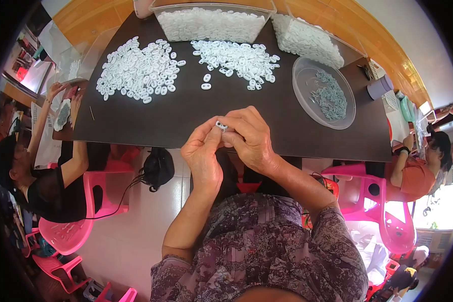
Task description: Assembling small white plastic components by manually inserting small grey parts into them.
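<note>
Just in front of the table's near edge, my left hand (203, 152) and my right hand (251, 138) meet with their fingers closed. Between the fingertips they pinch a small white oval plastic piece with two dark holes (220, 125). Part of it is hidden by the fingers. On the dark table (158, 119) beyond lie a left pile of similar white two-hole pieces (138, 70) and a middle pile (239, 59). Two loose pieces (206, 82) sit apart from the middle pile. To the right, a round clear tray (348, 115) holds many small grey-green pins or screws (330, 95).
Two clear bins full of white pieces, one in the middle (211, 25) and one at right (307, 40), line the far edge. A purple-grey cup (380, 87) stands at far right. People sit at left (50, 186) and right (418, 173) on pink chairs.
</note>
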`<state>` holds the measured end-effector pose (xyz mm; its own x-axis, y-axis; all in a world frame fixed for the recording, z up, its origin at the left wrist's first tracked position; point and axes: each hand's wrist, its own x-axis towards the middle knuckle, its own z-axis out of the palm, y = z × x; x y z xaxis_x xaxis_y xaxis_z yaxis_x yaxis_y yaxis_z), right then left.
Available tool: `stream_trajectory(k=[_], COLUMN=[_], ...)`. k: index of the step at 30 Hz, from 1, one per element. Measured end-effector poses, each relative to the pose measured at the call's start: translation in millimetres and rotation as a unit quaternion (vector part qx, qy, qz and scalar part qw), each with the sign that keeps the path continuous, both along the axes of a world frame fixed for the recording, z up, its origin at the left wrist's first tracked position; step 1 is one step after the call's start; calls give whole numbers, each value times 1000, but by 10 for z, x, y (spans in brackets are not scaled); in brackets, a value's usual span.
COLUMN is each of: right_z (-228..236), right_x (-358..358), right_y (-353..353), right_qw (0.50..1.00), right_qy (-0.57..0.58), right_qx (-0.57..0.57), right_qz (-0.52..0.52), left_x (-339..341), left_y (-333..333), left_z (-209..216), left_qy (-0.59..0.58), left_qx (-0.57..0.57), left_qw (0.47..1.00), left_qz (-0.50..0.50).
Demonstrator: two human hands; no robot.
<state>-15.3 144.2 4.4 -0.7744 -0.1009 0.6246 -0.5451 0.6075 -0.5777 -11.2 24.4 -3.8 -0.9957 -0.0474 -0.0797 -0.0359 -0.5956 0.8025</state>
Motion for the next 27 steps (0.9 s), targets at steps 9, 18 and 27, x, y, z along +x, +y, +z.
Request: stream_trajectory(k=[9, 18, 27], right_z=[18, 7, 16], right_x=[20, 68, 138], right_y=[-18, 5, -34], right_qw=[999, 995, 989], right_qy=[-12, -56, -41], right_qx=[-45, -84, -138], right_qz=[14, 20, 25], left_x=[-5, 5, 29], left_y=[-46, -84, -58], left_z=[-50, -25, -112], left_qy=[25, 50, 114], left_qx=[-52, -68, -38], left_qw=[998, 996, 992], left_qz=[-7, -29, -32])
